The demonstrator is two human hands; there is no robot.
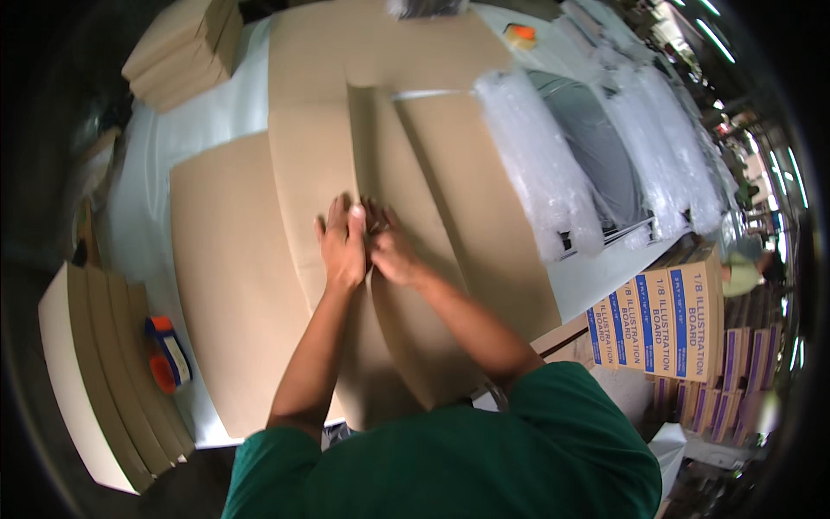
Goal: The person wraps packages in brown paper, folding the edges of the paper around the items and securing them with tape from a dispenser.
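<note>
A long brown paper sheet (316, 164) is folded lengthwise, its raised edge running down the middle of the table. My left hand (344, 246) lies on the left panel beside that edge, fingers stretched forward and thumb along the fold. Close against it, my right hand (393, 251) has its fingers bent and closed on the raised edge; some fingertips are hidden there. Both forearms reach over the lower part of the sheet. Beneath it are wider flat brown sheets (225, 259), showing on both sides.
Bubble-wrapped packs (536, 164) cover the table's right side. Brown stacks stand at the far left (177, 56) and near left (104, 372). Beside the near one is a blue-and-orange tape dispenser (167, 353). An orange-and-yellow object (520, 35) sits at the back. Printed cartons (666, 316) and a person (745, 272) are to the right.
</note>
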